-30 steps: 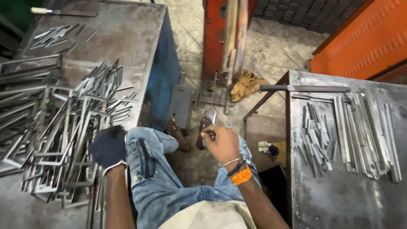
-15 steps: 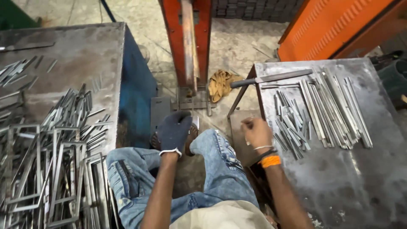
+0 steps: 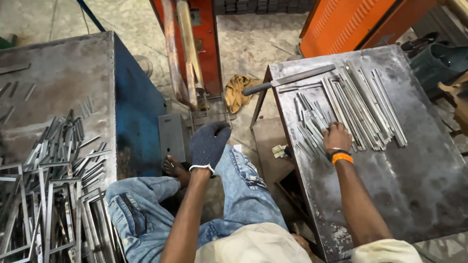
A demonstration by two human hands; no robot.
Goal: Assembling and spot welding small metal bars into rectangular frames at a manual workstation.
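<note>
**Bare hand on the short strips, gloved hand idle over the knee**

The short, flat grey metal strips point(image 3: 312, 127) lie in a loose fan on the right-hand grey steel worktop point(image 3: 419, 185), near its front-left part. The right hand point(image 3: 337, 136), bare and wearing an orange wristband point(image 3: 342, 158), rests on the right edge of that fan with its fingers curled down onto the strips; whether the grip has closed around a strip or merely presses on the pile cannot be told from this view. Just beside the hand, to its right, lies a bundle of longer grey metal strips point(image 3: 365, 107), roughly parallel and running toward the far edge. Across the far-left corner lies a long flat steel blade with a dark round handle point(image 3: 287, 80) that overhangs the worktop edge.

The left hand point(image 3: 209, 143), in a dark knitted glove, hangs over the jeans-clad knee point(image 3: 239, 170) with relaxed, part-open fingers, holding nothing. Beyond it on the floor stand a red upright machine frame point(image 3: 187, 53), a grey metal foot plate point(image 3: 173, 136) and a crumpled yellow rag point(image 3: 236, 92). To the left, a second steel worktop with a blue side point(image 3: 73, 73) carries a heap of bent grey metal frames and strips point(image 3: 53, 195).

The likely trouble: the working hand is ungloved, so a sharp cut edge could nick the fingers. The fanned strips overlap, so lifting one may drag neighbours off the near edge, and the overhanging handle could be knocked down.
</note>
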